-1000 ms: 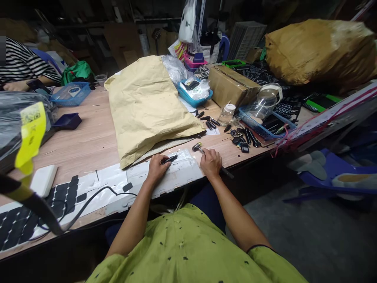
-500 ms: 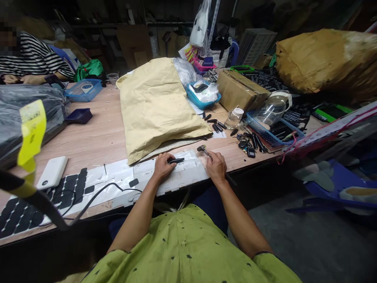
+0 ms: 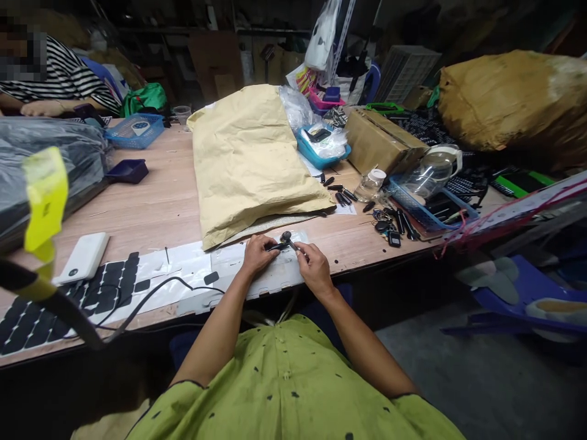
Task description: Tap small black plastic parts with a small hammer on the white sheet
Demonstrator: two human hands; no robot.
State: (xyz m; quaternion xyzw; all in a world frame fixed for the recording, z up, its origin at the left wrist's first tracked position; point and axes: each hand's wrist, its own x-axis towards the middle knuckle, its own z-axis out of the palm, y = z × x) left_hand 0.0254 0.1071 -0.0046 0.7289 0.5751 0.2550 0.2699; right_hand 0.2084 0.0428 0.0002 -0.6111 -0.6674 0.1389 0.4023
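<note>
My left hand (image 3: 257, 253) is closed on a small, slim black piece (image 3: 277, 247) that lies low over the white work sheet (image 3: 257, 281) at the table's front edge. What exactly the piece is cannot be made out. In my right hand (image 3: 315, 267) is a small hammer (image 3: 286, 236), gripped by its handle. Its dark head is at the black piece, just beside my left fingertips; whether the two touch is unclear. A big cream paper bag (image 3: 252, 159) lies right behind both hands.
On the left are a white power bank (image 3: 85, 258), black cut pieces on a sheet (image 3: 110, 281) and a cable (image 3: 160, 281). To the right stand a jar (image 3: 370, 185), keys (image 3: 389, 232) and a blue basket (image 3: 435, 211). A person in stripes (image 3: 68, 76) sits at far left.
My right hand has moved left, bringing the hammer head from beside the sheet to the black piece. My left hand keeps its hold. The view has shifted slightly.
</note>
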